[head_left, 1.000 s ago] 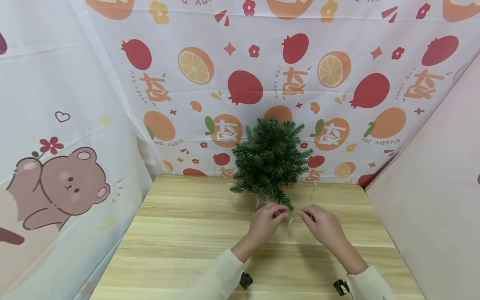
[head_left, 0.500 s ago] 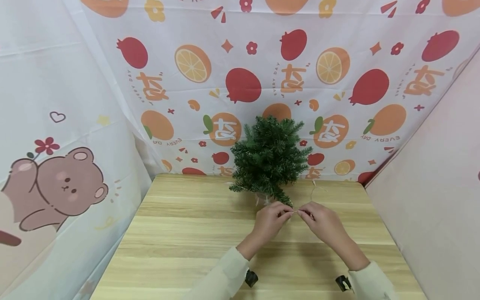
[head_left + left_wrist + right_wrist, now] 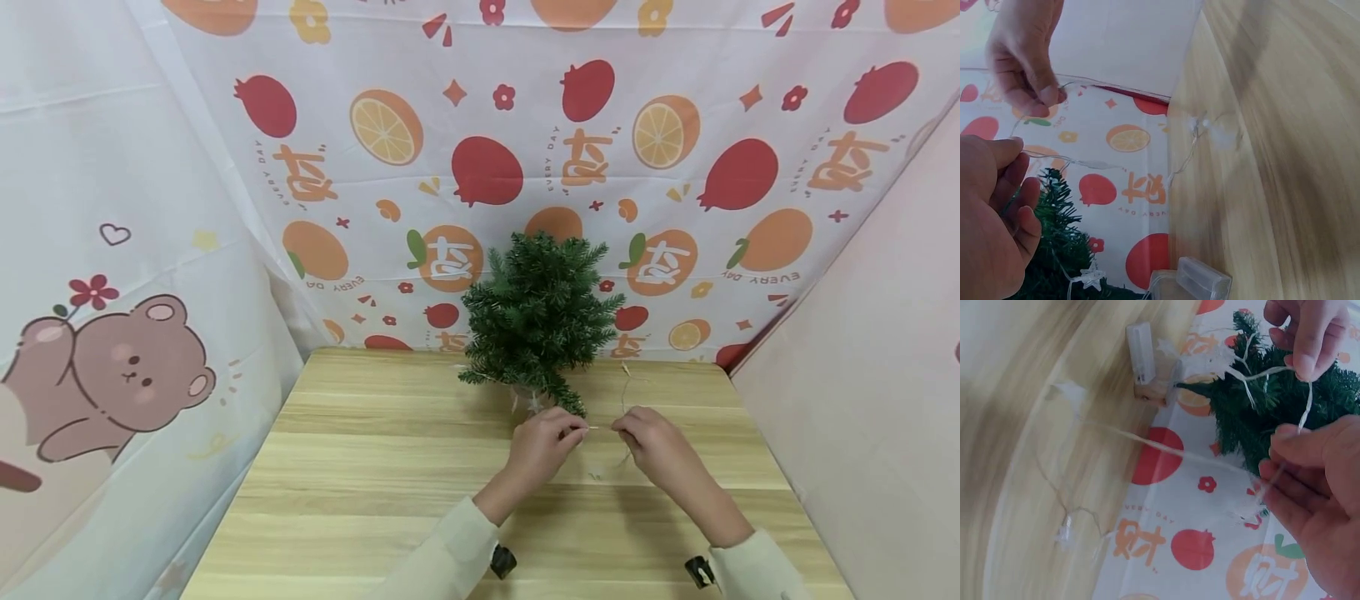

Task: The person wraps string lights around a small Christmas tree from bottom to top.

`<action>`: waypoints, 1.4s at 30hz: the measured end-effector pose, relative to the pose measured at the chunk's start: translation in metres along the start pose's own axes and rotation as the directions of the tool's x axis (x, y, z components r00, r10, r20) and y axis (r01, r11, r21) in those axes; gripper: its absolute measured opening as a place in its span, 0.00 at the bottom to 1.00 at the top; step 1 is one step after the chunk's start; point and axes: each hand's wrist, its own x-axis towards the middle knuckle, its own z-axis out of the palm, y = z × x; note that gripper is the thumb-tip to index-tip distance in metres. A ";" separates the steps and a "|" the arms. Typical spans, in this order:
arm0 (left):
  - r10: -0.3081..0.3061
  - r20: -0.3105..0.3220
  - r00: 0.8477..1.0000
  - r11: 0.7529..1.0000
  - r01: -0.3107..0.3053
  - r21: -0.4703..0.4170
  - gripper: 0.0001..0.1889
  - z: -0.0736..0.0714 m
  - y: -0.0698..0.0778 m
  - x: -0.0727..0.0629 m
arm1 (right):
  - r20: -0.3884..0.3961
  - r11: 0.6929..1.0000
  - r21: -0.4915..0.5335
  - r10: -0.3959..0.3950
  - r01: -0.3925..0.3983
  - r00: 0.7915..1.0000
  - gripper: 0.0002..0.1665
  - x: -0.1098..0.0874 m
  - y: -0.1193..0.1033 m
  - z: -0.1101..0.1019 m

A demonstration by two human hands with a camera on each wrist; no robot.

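Observation:
A small artificial Christmas tree (image 3: 543, 317) stands at the back of the wooden table. In front of it, my left hand (image 3: 542, 442) pinches a thin string-light wire (image 3: 1307, 409) between thumb and forefinger. My right hand (image 3: 656, 446), a short way to the right, pinches the same string, and a short stretch spans the gap. From the right hand the string hangs in a loop carrying clear star lights (image 3: 1069, 394). Another star light (image 3: 1091, 275) lies against the branches in the left wrist view. A clear battery box (image 3: 1204, 279) sits by the tree's foot.
The wooden table (image 3: 360, 500) ends at a fruit-print cloth (image 3: 420, 200) behind the tree. A bear-print cloth (image 3: 135, 367) hangs on the left and a pale panel (image 3: 877, 358) on the right. Black devices (image 3: 502, 561) show at both sleeves.
My hands first came together on the wire. Since then the right hand has drawn away to the right, and a stretch of string shows between them. The left hand has hardly moved; the tree stays put.

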 end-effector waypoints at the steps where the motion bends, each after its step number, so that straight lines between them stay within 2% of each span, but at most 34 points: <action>1: 0.009 -0.003 1.000 1.000 -0.009 -0.004 0.08 0.001 0.000 0.000 | -0.014 1.000 -0.007 -0.012 0.012 1.000 0.12 -0.001 0.001 0.002; 5: 0.041 -0.014 0.999 0.999 -0.041 0.004 0.08 0.004 0.001 0.000 | -0.001 1.000 -0.004 -0.011 0.011 1.000 0.12 -0.006 0.002 0.005; 9: 0.049 -0.021 0.999 0.998 -0.048 0.032 0.08 0.007 0.002 0.000 | 0.030 0.997 0.012 0.079 -0.079 0.996 0.11 -0.010 0.002 0.001; 17: 0.043 -0.021 0.999 0.999 -0.042 0.030 0.08 0.009 0.004 -0.001 | -0.073 0.983 -0.067 0.164 -0.169 0.984 0.07 -0.018 0.016 -0.005; 19: 0.046 -0.025 0.999 0.999 -0.045 0.022 0.07 0.010 0.004 -0.002 | -0.056 0.978 -0.068 0.191 -0.195 0.980 0.07 -0.021 0.019 -0.005; 22: 0.051 -0.035 0.998 0.999 -0.050 0.016 0.06 0.011 0.003 -0.003 | 0.010 0.971 -0.059 0.231 -0.230 0.973 0.10 -0.025 0.024 -0.007; 27: 0.059 -0.044 0.997 0.998 -0.058 0.015 0.08 0.013 0.003 -0.003 | 0.082 0.946 0.010 0.322 -0.324 0.943 0.21 -0.033 0.036 -0.017; 32: 0.053 -0.039 0.998 0.998 -0.052 0.023 0.08 0.014 0.001 -0.003 | 0.094 0.930 0.071 0.354 -0.361 0.931 0.15 -0.043 0.053 -0.030; 36: 0.048 -0.036 0.998 0.998 -0.046 0.035 0.08 0.016 -0.002 -0.004 | 0.114 0.914 0.098 0.384 -0.395 0.916 0.15 -0.047 0.063 -0.039; 39: 0.047 -0.039 0.998 0.998 -0.045 0.040 0.09 0.016 -0.004 -0.005 | 0.115 0.913 0.103 0.383 -0.394 0.917 0.14 -0.050 0.070 -0.045; 42: 0.032 -0.038 0.999 0.999 -0.031 0.042 0.09 0.016 -0.007 -0.006 | 0.091 0.923 0.094 0.366 -0.374 0.926 0.11 -0.053 0.077 -0.050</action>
